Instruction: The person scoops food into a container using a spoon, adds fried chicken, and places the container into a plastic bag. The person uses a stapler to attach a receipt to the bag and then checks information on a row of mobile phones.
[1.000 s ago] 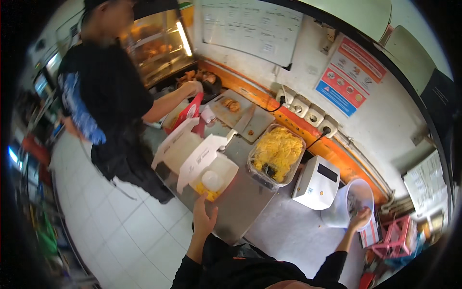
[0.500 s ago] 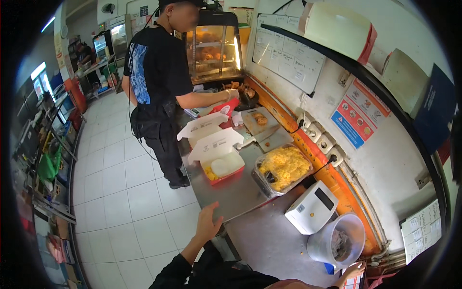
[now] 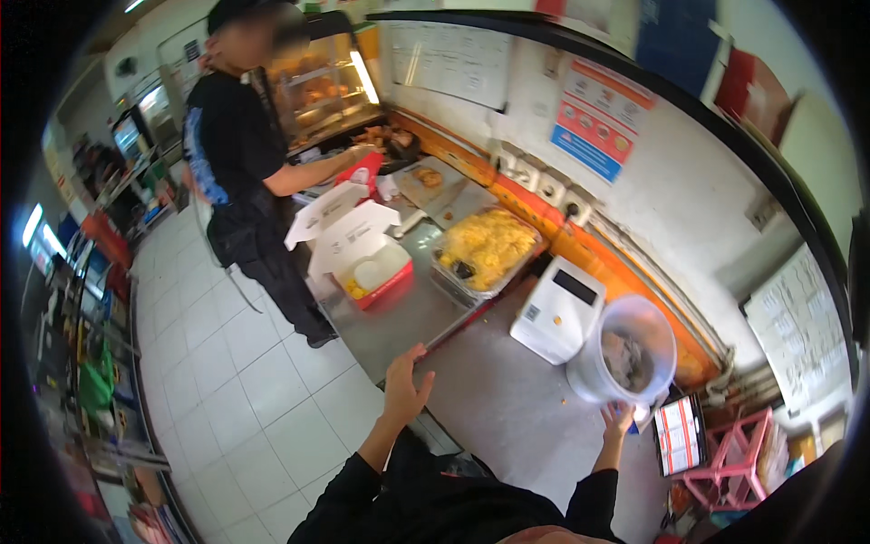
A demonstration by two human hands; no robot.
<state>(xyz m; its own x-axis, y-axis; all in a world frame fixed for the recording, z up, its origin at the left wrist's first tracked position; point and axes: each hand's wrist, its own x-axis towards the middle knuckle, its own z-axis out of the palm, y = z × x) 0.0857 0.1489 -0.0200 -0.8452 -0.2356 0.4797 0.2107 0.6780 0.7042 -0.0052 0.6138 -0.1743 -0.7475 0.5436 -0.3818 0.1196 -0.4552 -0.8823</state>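
My left hand [image 3: 408,388] hovers by the near edge of the steel counter [image 3: 381,340], fingers apart and nothing in it. My right hand [image 3: 620,419] is at the foot of a translucent plastic bucket [image 3: 584,372] with crumpled grey stuff inside; its fingers look spread, and whether they touch the bucket I cannot tell. Behind the bucket stands a white boxy device [image 3: 555,317] with a dark display. A clear tub of yellow crumbly food [image 3: 485,245] sits farther back. Left of it, an open red-and-white carton [image 3: 385,283] holds a white rounded mound and yellow bits.
At the left, a co-worker [image 3: 231,163] in black reaches with a gloved hand toward a red packet [image 3: 364,172] by a dark tray. A lit glass food cabinet [image 3: 317,82] stands behind. A tablet [image 3: 678,435] and a pink rack [image 3: 734,458] are at the lower right.
My view has swung to the right, so the counter items appear farther left. My right hand has come away from beside the tablet to the bucket's foot. My left hand stays raised and empty.
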